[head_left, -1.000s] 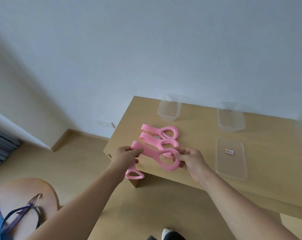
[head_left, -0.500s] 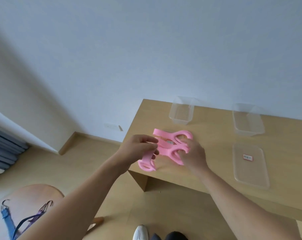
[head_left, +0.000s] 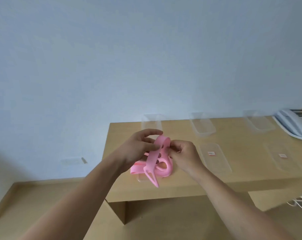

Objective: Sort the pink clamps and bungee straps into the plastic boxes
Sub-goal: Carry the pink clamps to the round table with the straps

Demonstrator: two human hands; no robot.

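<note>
While both hands (head_left: 138, 148) (head_left: 185, 154) grip pink clamps (head_left: 151, 163), clear boxes (head_left: 202, 129) (three) stand behind.

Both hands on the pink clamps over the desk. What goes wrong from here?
1. The pink clamps are bunched and overlapping between the left hand and right hand. One hangs down loose and may slip out or snag on the others.
2. The bunch sits close to the front edge of the desk, so a dropped clamp could fall to the floor.
3. The nearest plastic box looks narrow and light, so long clamps might tip it.
</note>
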